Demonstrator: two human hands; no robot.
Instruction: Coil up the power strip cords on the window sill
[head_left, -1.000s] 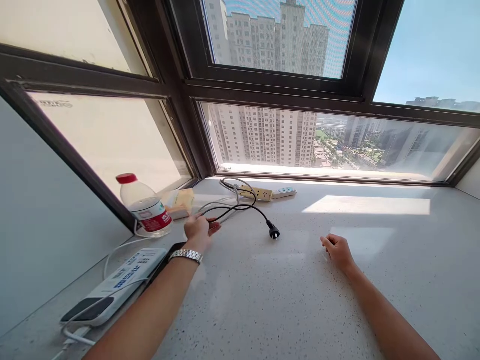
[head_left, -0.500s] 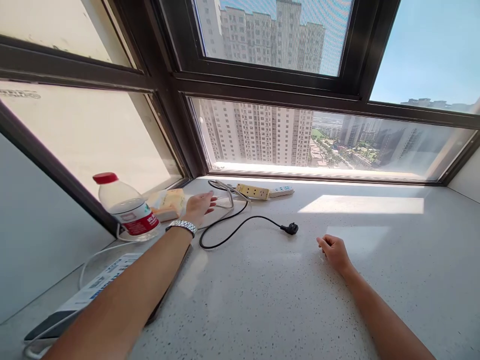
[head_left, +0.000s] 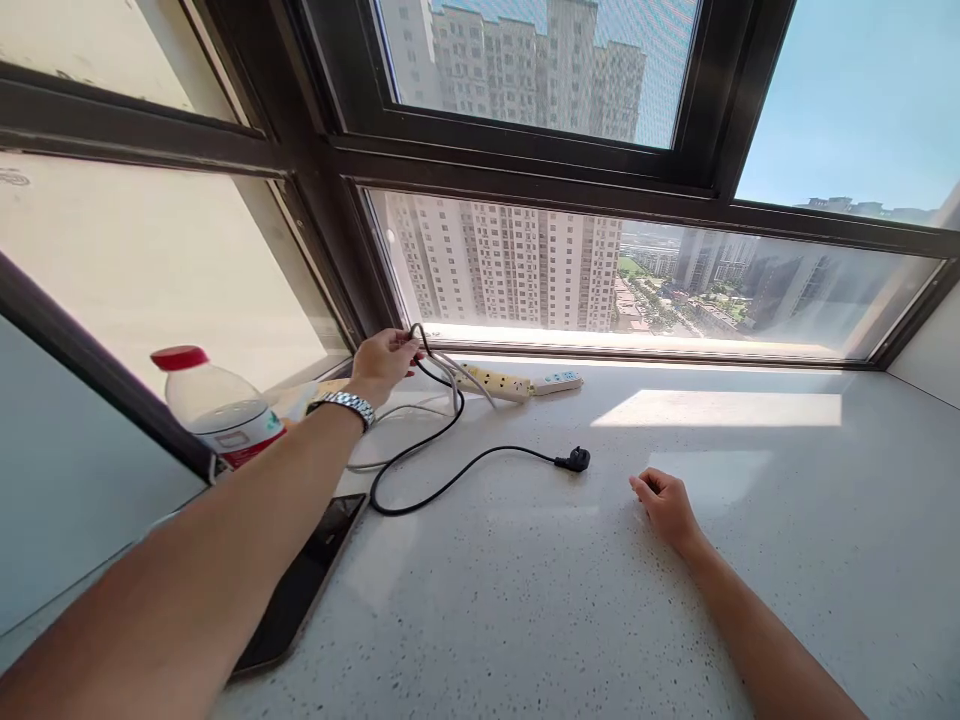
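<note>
My left hand [head_left: 384, 358], with a metal watch on the wrist, is raised above the speckled white sill [head_left: 570, 600] near the window corner, fingers closed on a bundle of black and grey cords [head_left: 435, 372]. A black cable [head_left: 442, 478] loops down from that hand across the sill and ends in a black plug [head_left: 574, 460]. My right hand [head_left: 664, 505] rests on the sill to the right of the plug, fingers loosely curled, holding nothing that I can see. A yellow power strip [head_left: 499, 383] and a white one [head_left: 556, 381] lie by the window.
A clear bottle with a red cap [head_left: 214, 405] stands at the left by the window frame. A dark phone [head_left: 300, 585] lies flat under my left forearm. A yellowish packet [head_left: 304, 398] shows behind my wrist. Dark window frames close off the far edge.
My left hand has moved away from me toward the window corner, closed on the cords and lifted them. The black plug has slid right. My right hand has stayed put.
</note>
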